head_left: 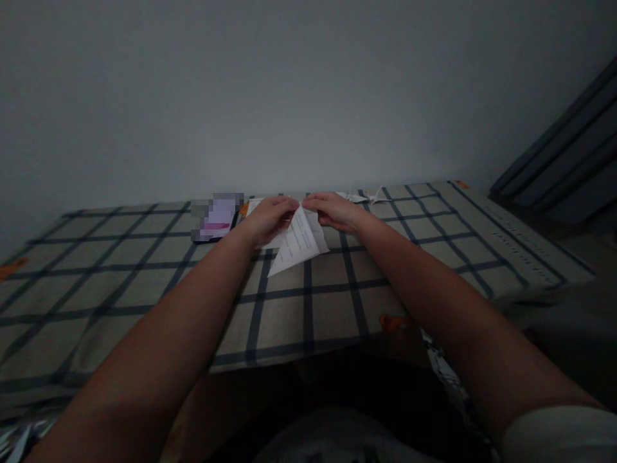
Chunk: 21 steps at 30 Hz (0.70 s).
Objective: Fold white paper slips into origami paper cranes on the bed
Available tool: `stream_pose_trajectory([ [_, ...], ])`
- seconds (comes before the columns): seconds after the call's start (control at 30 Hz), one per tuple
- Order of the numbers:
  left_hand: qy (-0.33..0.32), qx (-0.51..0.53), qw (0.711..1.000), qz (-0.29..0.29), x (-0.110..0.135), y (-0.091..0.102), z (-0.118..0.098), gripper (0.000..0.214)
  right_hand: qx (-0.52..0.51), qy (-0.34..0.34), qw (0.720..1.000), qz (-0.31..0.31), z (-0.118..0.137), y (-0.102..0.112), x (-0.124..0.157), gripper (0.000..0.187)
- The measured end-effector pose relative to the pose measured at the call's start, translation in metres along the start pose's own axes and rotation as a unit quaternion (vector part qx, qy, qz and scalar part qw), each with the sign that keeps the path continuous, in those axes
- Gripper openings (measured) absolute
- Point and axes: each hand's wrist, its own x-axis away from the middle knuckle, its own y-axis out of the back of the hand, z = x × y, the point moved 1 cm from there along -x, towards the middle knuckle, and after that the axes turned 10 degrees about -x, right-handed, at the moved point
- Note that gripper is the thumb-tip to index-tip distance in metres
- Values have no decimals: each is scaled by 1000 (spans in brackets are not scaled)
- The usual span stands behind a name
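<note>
A folded sheet of printed paper [299,241] is held up between my two hands above the table, its long point hanging down toward me. My left hand [270,217] pinches its upper edge from the left. From the right, my right hand [333,211] grips the same top edge, with fingertips close to those of the left. The fingers of both hands are closed on the paper. Behind my left hand, more white paper [256,204] shows in part. Just past my right hand lie small folded white paper shapes [373,197], partly covered by that hand.
A phone [219,218] with a lit, partly blurred screen stands tilted or lies left of my hands; I cannot tell which. A checked cloth [144,257] covers the table, which meets a pale wall [308,96]. A dark curtain [569,141] hangs at the right.
</note>
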Motion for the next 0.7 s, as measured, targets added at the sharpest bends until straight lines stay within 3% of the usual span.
stream_pose_trajectory([
  [0.1, -13, 19, 999, -30, 0, 2, -5, 16, -34, -17, 999, 3, 1, -4, 1, 24],
  [0.27, -44, 26, 989, -140, -1, 6, -11, 18, -10, 2, 999, -48, 2, -5, 3, 45],
  [0.53, -96, 19, 975, -199, -4, 8, -11, 22, 164, 83, 980, -76, 5, -4, 3, 15],
  [0.7, -105, -2, 973, -203, -3, 10, -13, 30, 178, 103, 974, -95, 9, -2, 4, 12],
])
